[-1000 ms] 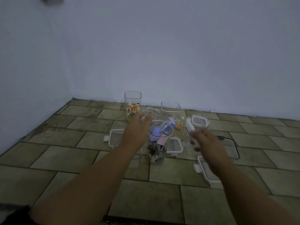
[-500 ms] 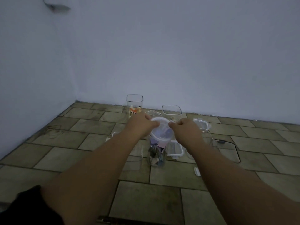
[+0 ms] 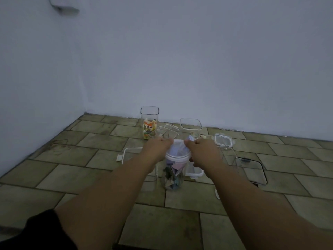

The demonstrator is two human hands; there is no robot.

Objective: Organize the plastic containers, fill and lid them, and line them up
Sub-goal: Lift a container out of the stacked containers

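Observation:
A clear round jar (image 3: 173,176) filled with coloured paper scraps stands on the tiled floor in the middle of the view. A white round lid (image 3: 177,155) sits on its mouth. My left hand (image 3: 158,150) grips the lid's left edge and my right hand (image 3: 205,152) grips its right edge. Behind stand a tall square container (image 3: 149,123) with colourful packets inside and an empty square container (image 3: 191,126). A smaller clear container (image 3: 167,131) is partly hidden behind my left hand.
Loose lids lie around the jar: a white-rimmed one (image 3: 128,154) at left, a small one (image 3: 194,171) by the jar, one (image 3: 222,140) at right, and a large dark-rimmed one (image 3: 254,171). The wall (image 3: 180,69) runs close behind the containers.
My right hand brought the white lid over from the right, and both hands have set it down onto the jar's mouth. The camera has tilted and moved slightly.

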